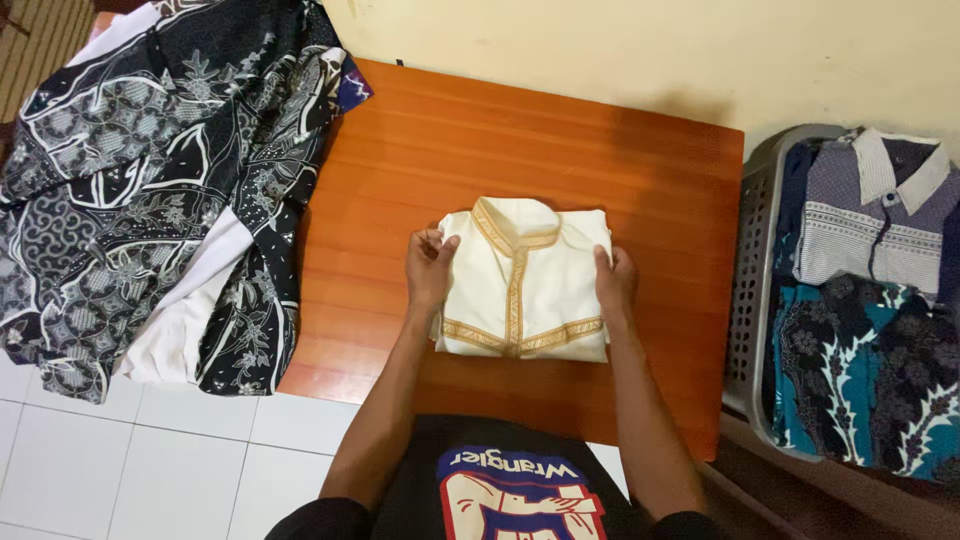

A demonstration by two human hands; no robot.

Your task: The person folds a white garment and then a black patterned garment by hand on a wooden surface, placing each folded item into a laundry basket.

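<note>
Both hands, left hand [430, 268] and right hand [614, 278], grip a folded cream shirt [525, 285]; grey basket [752, 250] holds folded shirts [870, 300]

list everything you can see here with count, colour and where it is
folded shirt: 1, cream with gold trim, middle of the table
table: 1, orange-brown wood, centre, against the wall
batik pile: 1 heap, black and white patterned cloth with some plain white, on the table's left end, hanging over the edge
basket: 1, grey plastic, right of the table
collared shirt: 1, blue-grey patterned with pale collar, folded at the basket's far end
teal shirt: 1, teal and dark floral, folded at the basket's near end
wall: cream, behind the table
floor: white tiles, lower left
left hand: 1, on the folded shirt's left edge
right hand: 1, on the folded shirt's right edge
</note>
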